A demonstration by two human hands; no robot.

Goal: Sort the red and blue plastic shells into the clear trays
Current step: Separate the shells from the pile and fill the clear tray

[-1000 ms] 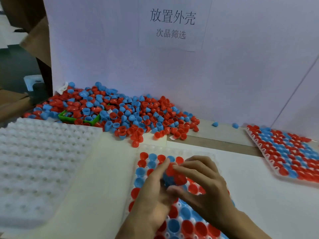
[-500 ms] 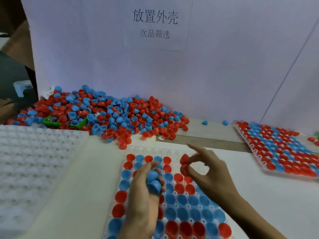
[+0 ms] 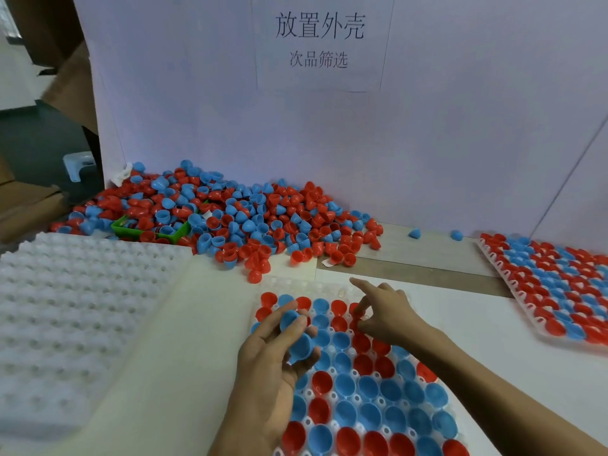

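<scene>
I can't see the cells of the near tray point(image 3: 332, 284) that lie under my left hand point(image 3: 269, 363) and right hand point(image 3: 385, 315), and its bottom rows run off the lower edge. Whether my right fingertips point(image 3: 360, 315) pinch a red shell or only touch one, I can't tell. The filled tray point(image 3: 493, 258) on the right is cut by the frame edge. A green bin point(image 3: 148, 230) is mostly buried in the loose shell pile point(image 3: 230, 212). The white stack of trays point(image 3: 82, 307) is cropped at the left edge.
</scene>
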